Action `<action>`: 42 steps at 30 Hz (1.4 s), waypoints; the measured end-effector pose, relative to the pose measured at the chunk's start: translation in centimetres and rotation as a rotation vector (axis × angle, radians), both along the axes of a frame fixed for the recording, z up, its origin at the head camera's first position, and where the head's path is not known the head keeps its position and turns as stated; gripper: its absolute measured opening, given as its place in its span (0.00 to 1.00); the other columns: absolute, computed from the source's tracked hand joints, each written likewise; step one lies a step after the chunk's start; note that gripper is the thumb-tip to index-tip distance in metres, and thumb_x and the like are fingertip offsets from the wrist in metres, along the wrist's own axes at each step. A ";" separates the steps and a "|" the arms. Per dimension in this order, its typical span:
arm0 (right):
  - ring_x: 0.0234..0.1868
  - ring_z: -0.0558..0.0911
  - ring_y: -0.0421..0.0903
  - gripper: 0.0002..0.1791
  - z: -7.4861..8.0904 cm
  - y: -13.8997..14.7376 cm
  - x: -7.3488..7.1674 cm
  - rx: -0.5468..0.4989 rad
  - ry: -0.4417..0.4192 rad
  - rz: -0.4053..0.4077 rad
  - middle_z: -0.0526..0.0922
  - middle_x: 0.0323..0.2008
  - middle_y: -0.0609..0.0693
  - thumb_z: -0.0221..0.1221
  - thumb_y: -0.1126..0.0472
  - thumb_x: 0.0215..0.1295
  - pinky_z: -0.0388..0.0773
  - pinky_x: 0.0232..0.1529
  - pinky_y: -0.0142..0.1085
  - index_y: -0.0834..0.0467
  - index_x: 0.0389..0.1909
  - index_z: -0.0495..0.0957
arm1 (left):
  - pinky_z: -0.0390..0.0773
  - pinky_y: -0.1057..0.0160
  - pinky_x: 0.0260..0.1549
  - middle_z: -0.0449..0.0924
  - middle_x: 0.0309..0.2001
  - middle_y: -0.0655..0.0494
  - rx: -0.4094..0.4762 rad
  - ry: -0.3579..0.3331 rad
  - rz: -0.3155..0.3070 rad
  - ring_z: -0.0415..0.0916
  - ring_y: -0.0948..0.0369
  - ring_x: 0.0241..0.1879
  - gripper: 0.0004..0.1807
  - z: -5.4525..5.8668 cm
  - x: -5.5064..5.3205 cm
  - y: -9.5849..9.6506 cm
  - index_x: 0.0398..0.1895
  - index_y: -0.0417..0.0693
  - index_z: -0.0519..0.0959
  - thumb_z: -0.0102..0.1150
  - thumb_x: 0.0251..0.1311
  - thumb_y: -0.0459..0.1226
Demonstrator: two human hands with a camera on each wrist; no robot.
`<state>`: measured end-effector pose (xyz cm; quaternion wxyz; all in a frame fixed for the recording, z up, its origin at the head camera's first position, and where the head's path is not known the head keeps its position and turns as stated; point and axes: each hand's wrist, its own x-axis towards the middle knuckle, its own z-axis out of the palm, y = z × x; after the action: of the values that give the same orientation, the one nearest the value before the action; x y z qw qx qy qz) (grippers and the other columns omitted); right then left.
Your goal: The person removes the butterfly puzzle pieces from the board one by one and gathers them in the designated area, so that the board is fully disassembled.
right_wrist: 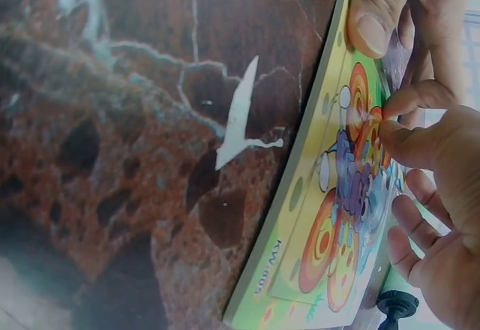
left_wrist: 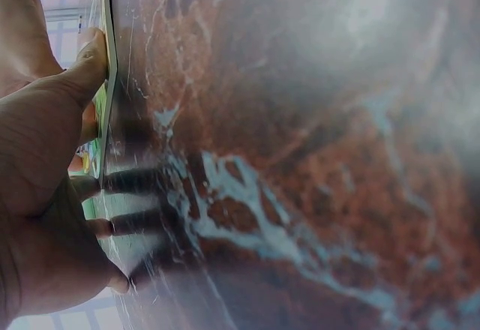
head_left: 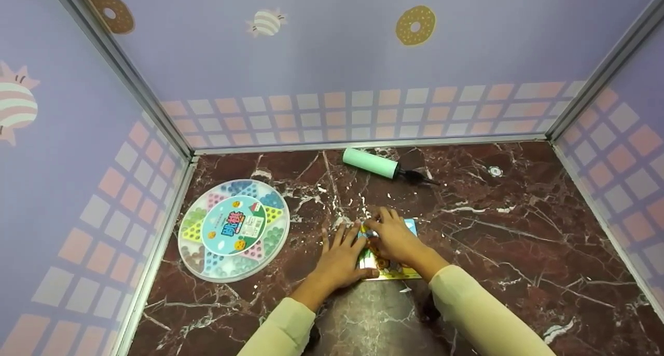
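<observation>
A thin, colourful cartoon puzzle board (head_left: 402,274) with a butterfly picture lies flat on the dark red marble surface. The person's left hand (head_left: 337,262) lies along its left side with fingers spread. Its thumb (right_wrist: 371,34) presses on the near edge of the board. Over the board's upper part, the right hand (head_left: 397,239) has thumb and forefinger brought together on the picture. They seem to pinch a small puzzle piece, mostly hidden by the fingers. The right hand's other fingers (right_wrist: 405,251) hang loosely bent above the board.
A round, clear-lidded Chinese checkers set (head_left: 233,229) with marbles sits left of the hands. Beyond the board lies a mint-green hand pump (head_left: 371,162) with a black nozzle. A small round white disc (head_left: 495,171) is at the back right. Purple patterned panels (head_left: 337,60) enclose the surface.
</observation>
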<state>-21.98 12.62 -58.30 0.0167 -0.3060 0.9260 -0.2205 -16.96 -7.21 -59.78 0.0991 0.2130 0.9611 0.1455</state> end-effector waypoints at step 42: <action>0.73 0.70 0.67 0.27 0.4 0.6 -0.4 -0.012 -0.132 0.064 0.74 0.71 0.65 0.69 0.60 0.77 0.69 0.70 0.76 0.61 0.74 0.80 | 0.41 0.18 0.82 0.51 0.91 0.48 0.003 -0.002 0.004 0.45 0.37 0.90 0.52 0.0 0.1 0.0 0.83 0.57 0.68 0.63 0.64 0.74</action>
<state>-22.35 13.27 -57.91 0.0830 -0.3204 0.9112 -0.2452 -16.90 -7.24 -59.78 0.0995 0.2113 0.9611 0.1474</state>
